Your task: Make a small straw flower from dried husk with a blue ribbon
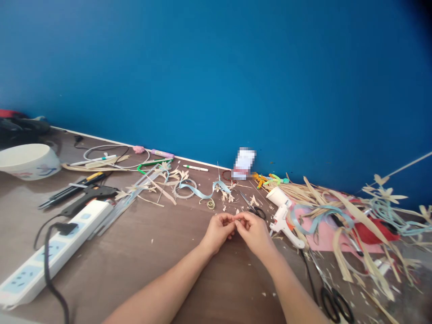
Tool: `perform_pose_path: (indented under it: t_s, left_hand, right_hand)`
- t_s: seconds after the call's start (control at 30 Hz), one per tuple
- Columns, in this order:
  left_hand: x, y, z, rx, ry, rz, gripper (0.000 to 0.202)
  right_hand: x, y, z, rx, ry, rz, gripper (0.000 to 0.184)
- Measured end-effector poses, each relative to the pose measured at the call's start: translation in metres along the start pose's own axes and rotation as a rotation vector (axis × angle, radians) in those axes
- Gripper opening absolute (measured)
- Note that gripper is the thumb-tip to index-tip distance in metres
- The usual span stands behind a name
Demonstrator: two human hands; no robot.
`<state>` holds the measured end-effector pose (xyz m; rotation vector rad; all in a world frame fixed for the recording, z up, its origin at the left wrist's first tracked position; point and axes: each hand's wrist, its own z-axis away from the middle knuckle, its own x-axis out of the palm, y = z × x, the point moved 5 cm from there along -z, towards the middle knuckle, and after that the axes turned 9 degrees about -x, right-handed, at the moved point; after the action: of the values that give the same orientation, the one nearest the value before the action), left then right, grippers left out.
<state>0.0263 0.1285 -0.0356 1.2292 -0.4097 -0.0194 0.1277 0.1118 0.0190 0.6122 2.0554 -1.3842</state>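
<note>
White glue gun (282, 222) beside right hand (250, 230); scissors (252, 209) ahead.

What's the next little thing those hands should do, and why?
I'd suggest easing the right hand slightly back from the left hand: their fingers meet at the tips, so anything between them is too hidden to make out. Only slightly, perhaps, since a white glue gun lies just to the right.
</note>
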Motion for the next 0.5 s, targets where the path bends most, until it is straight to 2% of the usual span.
perform_pose_path:
  t_s: [0.17, 0.27, 0.5]
  left_hand:
    - [-0.0012, -0.0001, 0.0000, 0.002, -0.002, 0.023, 0.021]
    - [-0.0017, 0.0004, 0.0002, -0.002, -0.021, 0.047, 0.024]
    - [-0.0011, 0.0022, 0.0010, -0.013, -0.045, 0.072, 0.029]
  right_hand:
    - [0.0020, 0.0093, 0.0008, 0.089, -0.055, -0.180, 0.020]
    - [0.0014, 0.0087, -0.0006, 0.069, -0.088, -0.261, 0.021]
    - [0.0007, 0.0121, -0.0040, 0.057, -0.042, -0.264, 0.018]
